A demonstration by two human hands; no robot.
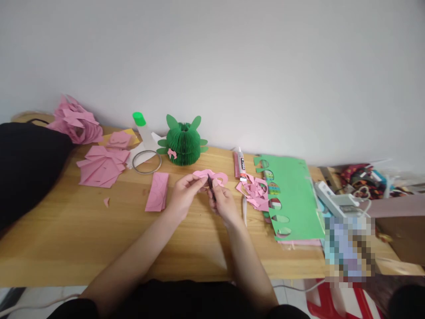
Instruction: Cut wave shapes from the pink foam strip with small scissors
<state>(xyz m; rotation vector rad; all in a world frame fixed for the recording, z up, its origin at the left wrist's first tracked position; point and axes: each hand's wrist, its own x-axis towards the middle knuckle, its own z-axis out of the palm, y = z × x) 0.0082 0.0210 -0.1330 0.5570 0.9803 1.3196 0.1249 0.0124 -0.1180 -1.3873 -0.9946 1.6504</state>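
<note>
In front of me, my left hand (183, 191) pinches the left edge of a pink paper cut-out (217, 176) with curved, scalloped edges. My right hand (225, 201) is closed round a slim black tool that looks like small scissors (210, 181), its tip against the paper. My fingers partly hide the tool. Just left of my left hand lie pink paper strips (156, 191) with drawn curves. Behind the hands stands a green honeycomb paper figure (184, 144) with leaf-shaped pieces and a small pink bow (171, 153).
Pink paper pieces (102, 166), a tape ring (146, 172) and a green-capped bottle (146, 133) lie to the left. On the right are a glue tube (242, 164), pink scraps (255, 191), a cut green sheet (294, 195) and a white power strip (335, 199). A black bag-like object (29, 168) covers the left end.
</note>
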